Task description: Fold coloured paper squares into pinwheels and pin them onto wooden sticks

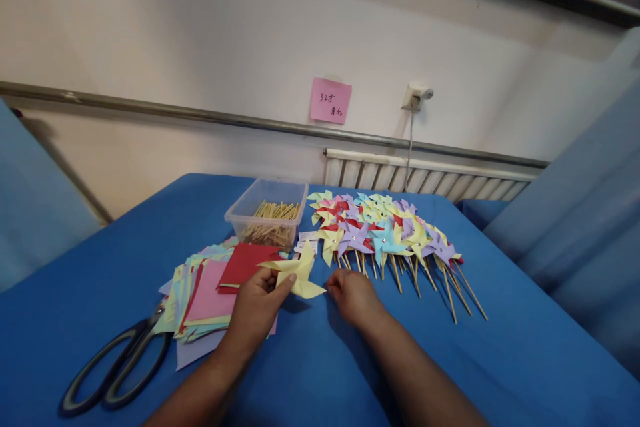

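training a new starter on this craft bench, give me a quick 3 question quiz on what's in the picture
1. True or false: the left hand holds a yellow pinwheel.
2. What lies nearest the table's front left corner? A) scissors B) clear tub of sticks C) pink note
3. Fill in: the finished pinwheels lie in a pile to the ____ of the clear tub of sticks.

Key
1. True; the right hand rests on the table beside it, and whether it holds anything is hidden.
2. A; the scissors lie beside the stack of coloured paper.
3. right
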Demonstrator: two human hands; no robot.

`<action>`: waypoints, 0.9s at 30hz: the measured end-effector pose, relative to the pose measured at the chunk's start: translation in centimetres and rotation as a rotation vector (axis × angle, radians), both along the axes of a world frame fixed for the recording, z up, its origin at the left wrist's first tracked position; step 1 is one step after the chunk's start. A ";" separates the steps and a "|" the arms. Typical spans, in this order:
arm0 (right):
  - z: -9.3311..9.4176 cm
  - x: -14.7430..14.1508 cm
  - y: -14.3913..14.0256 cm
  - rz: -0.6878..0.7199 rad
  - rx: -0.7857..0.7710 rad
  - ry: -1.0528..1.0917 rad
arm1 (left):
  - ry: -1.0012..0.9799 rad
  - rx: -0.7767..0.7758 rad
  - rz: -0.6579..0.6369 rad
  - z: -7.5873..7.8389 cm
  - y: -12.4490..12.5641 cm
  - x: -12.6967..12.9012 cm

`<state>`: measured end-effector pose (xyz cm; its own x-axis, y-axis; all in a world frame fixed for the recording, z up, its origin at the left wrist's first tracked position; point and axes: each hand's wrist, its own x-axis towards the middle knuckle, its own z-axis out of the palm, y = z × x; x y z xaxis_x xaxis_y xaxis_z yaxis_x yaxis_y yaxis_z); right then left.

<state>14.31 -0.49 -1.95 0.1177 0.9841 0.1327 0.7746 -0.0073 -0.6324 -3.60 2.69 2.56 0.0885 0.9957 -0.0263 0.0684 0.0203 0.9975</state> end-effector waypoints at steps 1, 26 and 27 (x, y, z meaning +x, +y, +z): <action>0.0 0.2 0.1 -0.015 0.020 0.042 | -0.005 -0.005 -0.002 0.0 0.0 0.0; 1.1 -3.5 -1.8 -0.010 0.283 0.396 | 0.052 0.000 -0.119 -1.0 -0.7 0.8; 1.1 -3.5 -1.8 -0.014 0.285 0.397 | 0.049 -0.004 -0.118 -1.0 -0.7 0.8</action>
<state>10.77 -2.32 -0.86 0.2268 0.9133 0.3384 0.4741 0.2000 -0.8575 -2.84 1.98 1.52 0.2038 0.9783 -0.0376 0.1189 0.0134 0.9928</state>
